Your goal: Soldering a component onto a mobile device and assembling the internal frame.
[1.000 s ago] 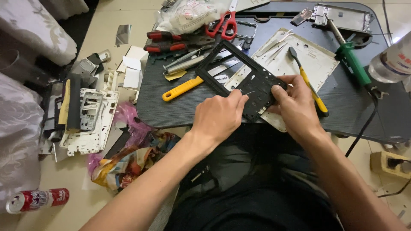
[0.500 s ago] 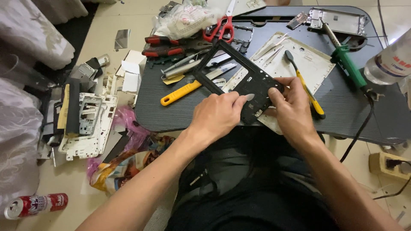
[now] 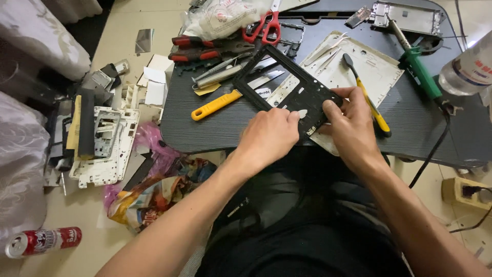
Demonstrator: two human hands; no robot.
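Both hands now clamp the flat black rectangular plastic frame (image 3: 287,92) at its near end over the dark worktop (image 3: 215,128); left hand (image 3: 269,136) has slid closer, right hand (image 3: 351,125) fingers pinching the corner.

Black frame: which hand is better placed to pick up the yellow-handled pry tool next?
Probably right. The right hand grips the black frame at the edge beside the yellow-handled pry tool; the left hand is farther away.

Soft daylight was even and sharp; glare washed the clear plastic bottle (image 3: 469,69) at the dark worktop's (image 3: 215,125) right edge.
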